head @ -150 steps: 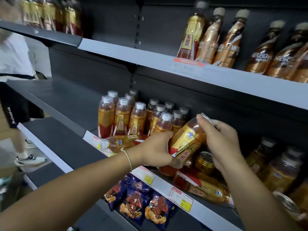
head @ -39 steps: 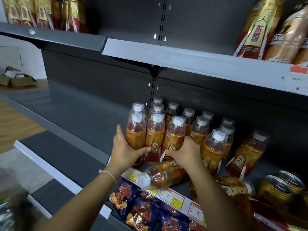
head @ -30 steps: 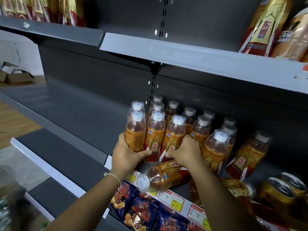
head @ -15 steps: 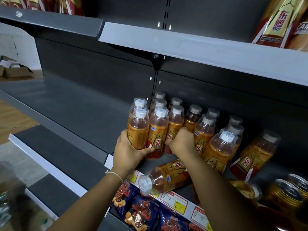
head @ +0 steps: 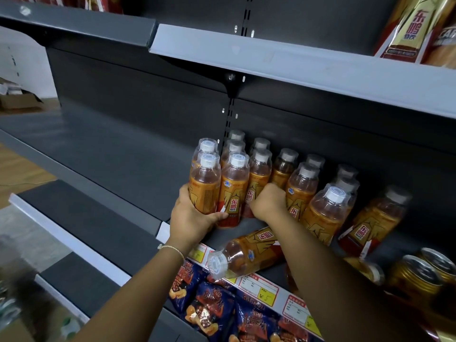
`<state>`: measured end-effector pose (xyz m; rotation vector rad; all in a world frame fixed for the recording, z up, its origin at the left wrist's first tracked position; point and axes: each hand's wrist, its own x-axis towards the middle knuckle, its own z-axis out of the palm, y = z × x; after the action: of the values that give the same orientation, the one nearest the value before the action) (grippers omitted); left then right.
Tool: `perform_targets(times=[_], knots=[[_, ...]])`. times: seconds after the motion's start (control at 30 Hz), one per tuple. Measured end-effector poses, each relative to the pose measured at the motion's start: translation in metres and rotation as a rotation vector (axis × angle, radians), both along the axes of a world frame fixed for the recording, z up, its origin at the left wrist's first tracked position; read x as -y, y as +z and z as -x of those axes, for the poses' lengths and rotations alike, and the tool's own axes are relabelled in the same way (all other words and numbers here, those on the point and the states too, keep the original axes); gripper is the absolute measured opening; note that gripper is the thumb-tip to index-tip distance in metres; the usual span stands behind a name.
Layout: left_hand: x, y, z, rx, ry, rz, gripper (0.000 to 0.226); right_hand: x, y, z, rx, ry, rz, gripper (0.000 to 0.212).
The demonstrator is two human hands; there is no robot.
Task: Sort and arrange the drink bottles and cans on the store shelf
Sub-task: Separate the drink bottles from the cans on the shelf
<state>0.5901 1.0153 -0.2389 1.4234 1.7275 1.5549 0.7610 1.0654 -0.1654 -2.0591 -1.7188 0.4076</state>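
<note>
Step judged: squaring upright bottles (head: 259, 174) into tight rows at shelf (head: 271, 243) left end. We advise pushing low on bodies, not caps, so none topple.

Left hand (head: 190, 218) wraps front-left bottle (head: 204, 186).

Right hand (head: 267, 202) fisted among rows; whether it holds anything, we cannot tell.

One bottle lying (head: 246, 253) at front edge; stand it next.

Cans (head: 417, 277) at right, unsorted.

Shelf dark, price tags (head: 261, 290) on lip.

Snack bags (head: 209, 304) below. Wood floor, cardboard box (head: 19, 102) far left.

1. Two hands: the left hand (head: 191, 218) and the right hand (head: 267, 202).
2. About fifteen standing bottles (head: 234, 186), some partly hidden.
3. One lying bottle (head: 244, 255) at 6 o'clock from them.
4. Two gold cans (head: 417, 277) at 4 o'clock.
5. At least four snack bags (head: 209, 307).
</note>
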Motion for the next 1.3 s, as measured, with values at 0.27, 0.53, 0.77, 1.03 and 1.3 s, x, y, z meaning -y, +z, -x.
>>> perform_targets(times=[0.27, 0.53, 0.77, 1.03, 1.3], knots=[[0.003, -0.002, 0.006, -0.062, -0.046, 0.006, 0.101, 0.026, 0.008, 0.007, 0.222, 0.31, 0.068, 0.04], [0.002, 0.0, 0.017, -0.048, -0.155, 0.037, 0.092, 0.022, 0.0, 0.026, 0.158, 0.247, -0.052, 0.043], [0.001, -0.003, 0.016, -0.053, -0.144, 0.061, 0.094, 0.022, 0.0, 0.027, 0.109, 0.235, -0.023, 0.045], [0.01, -0.001, 0.011, -0.087, -0.104, 0.001, 0.102, 0.033, 0.011, -0.002, 0.055, 0.256, -0.061, 0.024], [0.047, 0.002, 0.004, -0.1, 0.055, -0.066, 0.097, 0.068, 0.021, -0.047, -0.093, 0.275, -0.313, 0.017]])
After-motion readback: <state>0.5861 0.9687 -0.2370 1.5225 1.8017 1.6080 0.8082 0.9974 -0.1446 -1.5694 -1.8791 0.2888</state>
